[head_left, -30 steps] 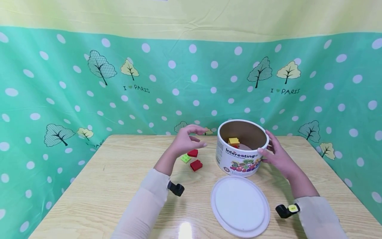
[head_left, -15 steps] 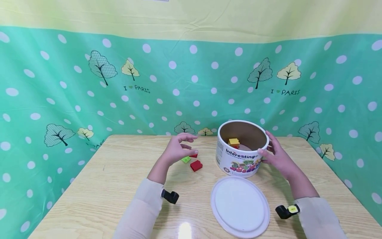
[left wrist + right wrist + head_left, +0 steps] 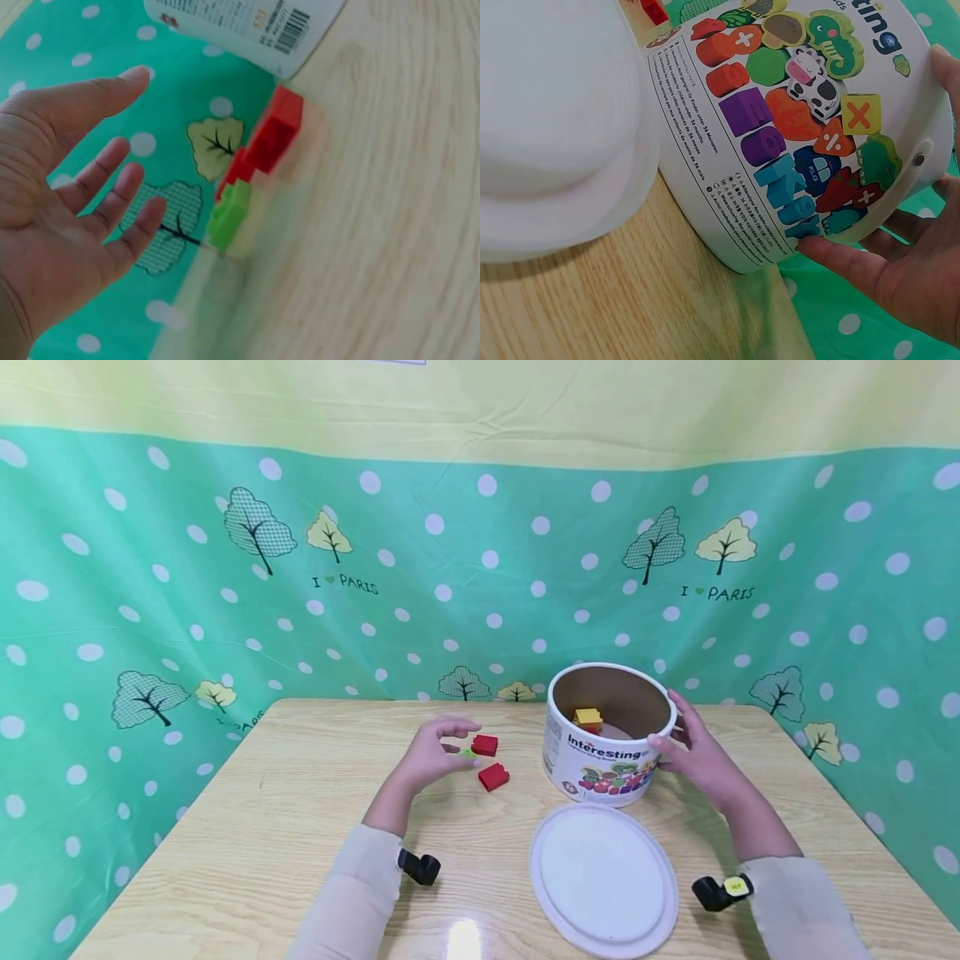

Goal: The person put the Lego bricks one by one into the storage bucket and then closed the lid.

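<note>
Left hand: grip spread wide, holding nothing, near green brick | two red bricks on table, just beyond | upright white tub, yellow brick inside | lid flat before it | right hand: grip curved round tub's right side

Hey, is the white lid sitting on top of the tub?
No, the white lid lies on the table, leaving the tub open.
</note>
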### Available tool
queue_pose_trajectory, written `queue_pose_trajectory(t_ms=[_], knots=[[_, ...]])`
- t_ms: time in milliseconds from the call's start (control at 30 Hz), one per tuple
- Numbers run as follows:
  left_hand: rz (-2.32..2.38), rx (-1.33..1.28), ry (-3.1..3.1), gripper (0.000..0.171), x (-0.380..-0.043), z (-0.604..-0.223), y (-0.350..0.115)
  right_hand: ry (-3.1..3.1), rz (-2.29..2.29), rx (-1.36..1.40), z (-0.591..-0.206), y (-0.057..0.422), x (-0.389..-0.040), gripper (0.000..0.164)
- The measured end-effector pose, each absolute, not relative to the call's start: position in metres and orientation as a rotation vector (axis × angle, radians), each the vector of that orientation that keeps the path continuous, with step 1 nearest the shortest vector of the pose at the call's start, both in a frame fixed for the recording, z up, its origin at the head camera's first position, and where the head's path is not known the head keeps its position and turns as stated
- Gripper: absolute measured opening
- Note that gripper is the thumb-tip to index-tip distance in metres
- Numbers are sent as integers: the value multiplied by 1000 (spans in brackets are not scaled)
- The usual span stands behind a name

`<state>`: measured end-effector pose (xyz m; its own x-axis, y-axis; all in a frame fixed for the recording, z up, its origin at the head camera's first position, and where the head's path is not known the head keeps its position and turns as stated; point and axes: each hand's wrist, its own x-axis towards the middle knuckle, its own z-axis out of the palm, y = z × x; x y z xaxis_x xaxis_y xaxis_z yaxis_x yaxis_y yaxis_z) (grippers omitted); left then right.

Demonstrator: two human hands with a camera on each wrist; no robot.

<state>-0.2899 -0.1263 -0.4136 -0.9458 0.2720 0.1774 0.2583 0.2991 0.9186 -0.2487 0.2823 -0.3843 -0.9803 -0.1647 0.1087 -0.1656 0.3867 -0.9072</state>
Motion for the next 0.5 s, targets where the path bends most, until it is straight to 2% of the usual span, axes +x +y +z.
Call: queue_pose_trajectory(t_ms=[300, 500], knots=[[1737, 322, 2526, 53, -295, -432, -135, -2614, 1710, 314, -385, 283, -250, 88], [1664, 285, 2559, 52, -302, -442, -136, -2618, 1710, 312, -386, 283, -249, 87]])
